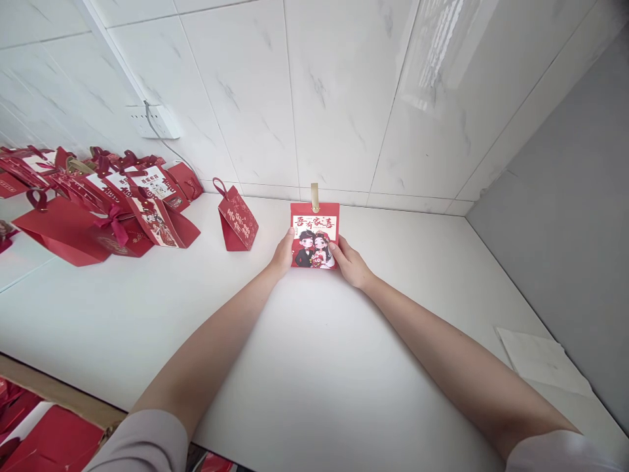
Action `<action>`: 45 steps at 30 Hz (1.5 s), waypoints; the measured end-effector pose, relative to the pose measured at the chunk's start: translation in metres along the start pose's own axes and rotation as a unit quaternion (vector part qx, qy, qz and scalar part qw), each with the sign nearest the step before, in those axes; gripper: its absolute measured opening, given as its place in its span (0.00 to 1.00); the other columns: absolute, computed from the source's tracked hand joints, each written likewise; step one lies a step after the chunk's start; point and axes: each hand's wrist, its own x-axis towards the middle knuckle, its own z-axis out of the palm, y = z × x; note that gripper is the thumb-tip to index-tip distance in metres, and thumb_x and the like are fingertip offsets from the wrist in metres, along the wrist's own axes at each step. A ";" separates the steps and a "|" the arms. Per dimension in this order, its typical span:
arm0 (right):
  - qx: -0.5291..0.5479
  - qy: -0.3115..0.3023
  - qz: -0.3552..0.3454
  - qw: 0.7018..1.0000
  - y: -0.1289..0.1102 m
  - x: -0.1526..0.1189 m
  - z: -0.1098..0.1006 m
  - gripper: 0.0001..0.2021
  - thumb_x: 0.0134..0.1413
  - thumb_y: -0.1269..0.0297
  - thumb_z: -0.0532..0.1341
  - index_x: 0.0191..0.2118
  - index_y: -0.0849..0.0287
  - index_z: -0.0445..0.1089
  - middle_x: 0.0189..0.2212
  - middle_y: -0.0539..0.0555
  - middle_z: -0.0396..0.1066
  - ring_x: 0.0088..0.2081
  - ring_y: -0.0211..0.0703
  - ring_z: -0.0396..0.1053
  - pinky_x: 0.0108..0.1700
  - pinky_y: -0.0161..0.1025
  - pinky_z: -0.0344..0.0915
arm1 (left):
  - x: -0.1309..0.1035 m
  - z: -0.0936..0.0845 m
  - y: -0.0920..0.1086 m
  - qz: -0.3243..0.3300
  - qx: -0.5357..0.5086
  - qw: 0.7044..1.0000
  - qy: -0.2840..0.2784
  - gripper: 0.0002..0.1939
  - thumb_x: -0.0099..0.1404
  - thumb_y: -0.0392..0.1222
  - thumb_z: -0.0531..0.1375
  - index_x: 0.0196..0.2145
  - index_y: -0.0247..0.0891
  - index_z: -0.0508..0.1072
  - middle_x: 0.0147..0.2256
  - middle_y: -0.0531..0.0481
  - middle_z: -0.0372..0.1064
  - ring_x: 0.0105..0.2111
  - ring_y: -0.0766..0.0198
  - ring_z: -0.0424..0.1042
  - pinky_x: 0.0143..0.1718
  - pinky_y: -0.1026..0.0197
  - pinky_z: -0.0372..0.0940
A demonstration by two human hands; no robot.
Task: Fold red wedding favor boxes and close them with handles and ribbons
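Observation:
Between my two hands is a red gift box [315,241] with a cartoon bride and groom on its front and a gold ribbon loop [315,196] at the top. My left hand [283,252] grips its left side, thumb along the edge. On the other side my right hand [351,261] holds it with the thumb over the lower right front corner. The fingers behind the box are hidden. To the left, apart from my hands, a smaller red triangular gift box [238,219] with a dark red ribbon loop stands upright on the white table [314,367].
Many red gift boxes [122,196] with ribbons crowd the table's left side. A socket [153,122] with a grey cable is on the tiled wall behind. Pale sheets [543,360] lie at the right edge. More red packaging [54,436] sits below the table at lower left.

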 end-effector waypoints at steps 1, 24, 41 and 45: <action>-0.001 0.000 0.000 1.000 0.000 0.000 0.000 0.30 0.64 0.39 0.47 0.65 0.48 0.56 0.60 0.52 0.69 0.57 0.54 0.69 0.60 0.53 0.63 | 0.001 0.000 -0.001 -0.003 -0.004 1.000 0.002 0.34 0.64 0.69 0.52 0.53 0.40 0.75 0.53 0.44 0.74 0.55 0.46 0.72 0.59 0.45 0.63; -0.007 -0.006 -0.052 0.999 0.005 0.000 -0.001 0.35 0.65 0.39 0.47 0.70 0.53 0.46 0.66 0.56 0.59 0.64 0.56 0.60 0.66 0.56 0.56 | -0.002 -0.001 0.007 0.025 0.035 0.999 -0.013 0.36 0.66 0.70 0.48 0.52 0.36 0.73 0.50 0.40 0.75 0.52 0.49 0.73 0.57 0.48 0.64; 0.015 -0.030 -0.139 0.990 -0.003 -0.005 0.006 0.32 0.67 0.42 0.46 0.72 0.40 0.40 0.71 0.44 0.47 0.71 0.51 0.45 0.70 0.56 0.49 | -0.010 0.002 0.015 0.127 0.170 0.958 -0.191 0.46 0.63 0.67 0.56 0.70 0.44 0.48 0.69 0.41 0.48 0.65 0.43 0.56 0.62 0.46 0.57; 0.036 -0.042 -0.105 0.993 -0.005 -0.004 0.003 0.28 0.68 0.43 0.43 0.71 0.37 0.43 0.70 0.40 0.49 0.70 0.48 0.50 0.70 0.53 0.49 | -0.013 0.001 0.012 0.145 0.277 0.940 -0.136 0.44 0.66 0.66 0.52 0.71 0.42 0.43 0.69 0.40 0.49 0.66 0.43 0.54 0.64 0.44 0.53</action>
